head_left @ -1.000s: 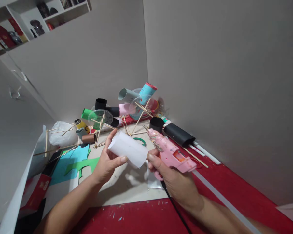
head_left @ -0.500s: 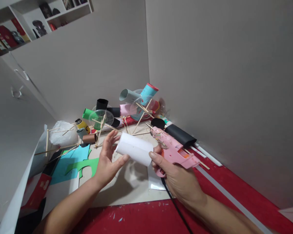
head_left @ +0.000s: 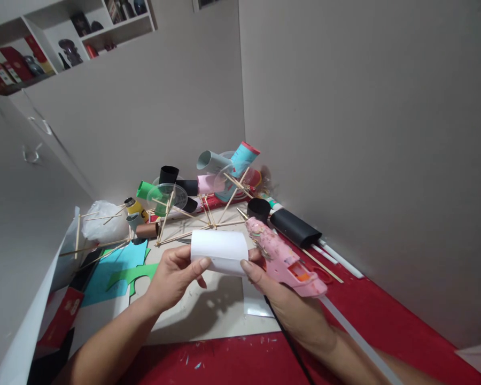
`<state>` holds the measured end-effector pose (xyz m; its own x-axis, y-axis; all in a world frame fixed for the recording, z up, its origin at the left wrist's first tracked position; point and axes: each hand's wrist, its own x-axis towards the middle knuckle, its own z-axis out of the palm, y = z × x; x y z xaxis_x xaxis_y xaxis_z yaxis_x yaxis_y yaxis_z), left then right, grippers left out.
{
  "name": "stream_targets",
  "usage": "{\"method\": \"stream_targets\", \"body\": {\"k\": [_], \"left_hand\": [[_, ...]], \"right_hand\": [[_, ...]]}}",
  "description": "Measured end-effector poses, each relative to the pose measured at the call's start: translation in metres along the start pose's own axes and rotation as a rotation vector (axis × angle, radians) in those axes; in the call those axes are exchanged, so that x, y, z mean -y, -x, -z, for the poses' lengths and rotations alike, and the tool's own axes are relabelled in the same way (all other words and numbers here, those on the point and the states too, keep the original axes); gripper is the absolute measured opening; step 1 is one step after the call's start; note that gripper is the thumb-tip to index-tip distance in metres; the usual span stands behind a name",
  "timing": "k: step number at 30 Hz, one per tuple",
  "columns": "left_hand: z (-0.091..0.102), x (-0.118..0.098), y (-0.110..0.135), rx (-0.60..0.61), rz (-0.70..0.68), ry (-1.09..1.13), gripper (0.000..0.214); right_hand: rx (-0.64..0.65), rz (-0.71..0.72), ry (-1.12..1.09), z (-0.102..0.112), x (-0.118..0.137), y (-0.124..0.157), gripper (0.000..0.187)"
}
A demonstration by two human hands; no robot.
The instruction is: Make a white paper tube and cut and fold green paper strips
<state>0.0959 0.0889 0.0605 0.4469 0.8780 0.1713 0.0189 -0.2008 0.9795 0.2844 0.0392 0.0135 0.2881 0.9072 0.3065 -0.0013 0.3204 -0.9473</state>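
Note:
A white paper tube (head_left: 219, 248) is held level over the board, its seam facing me. My left hand (head_left: 178, 275) grips its left end, thumb in front and fingers behind. My right hand (head_left: 274, 289) pinches the right end with the thumb while also holding a pink hot glue gun (head_left: 282, 259). The gun's metal nozzle points up and left, above the tube's right end. Its handle and trigger are mostly hidden by my right hand. A glue stick (head_left: 358, 337) trails out of the gun's rear.
A pale board (head_left: 184, 321) lies on the red tabletop (head_left: 224, 358). Behind stand wooden-stick frames (head_left: 166, 216) with clear plastic discs and coloured paper tubes. Black tubes (head_left: 294, 227) lie to the right. Green paper (head_left: 134, 275) and blue paper (head_left: 104, 275) are at left.
The white tube has turned from tilted to nearly level. My left hand, earlier loosely spread beside it, has closed on its left end. The glue gun has shifted slightly downward.

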Motion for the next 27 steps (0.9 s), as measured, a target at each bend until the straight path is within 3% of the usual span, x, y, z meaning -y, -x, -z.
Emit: {"method": "stream_targets", "body": {"k": [9,13,21,24,27], "left_hand": [[-0.005,0.011,0.001,-0.060,-0.056,-0.072,0.022],[-0.009,0.017,0.004,-0.068,-0.059,-0.030,0.024],[-0.011,0.022,0.001,-0.123,-0.029,0.079,0.025],[-0.010,0.023,0.001,-0.095,0.013,0.136,0.023],[-0.008,0.023,0.001,-0.035,0.050,0.178,0.020]], "right_hand": [[0.019,0.010,0.065,0.002,0.006,-0.001,0.029],[-0.012,-0.015,0.068,0.002,0.007,-0.002,0.030],[0.047,-0.009,0.019,0.000,0.002,0.000,0.031],[0.097,-0.025,0.087,0.002,-0.001,0.002,0.029],[0.060,0.009,0.117,0.002,-0.002,0.002,0.030]]}}
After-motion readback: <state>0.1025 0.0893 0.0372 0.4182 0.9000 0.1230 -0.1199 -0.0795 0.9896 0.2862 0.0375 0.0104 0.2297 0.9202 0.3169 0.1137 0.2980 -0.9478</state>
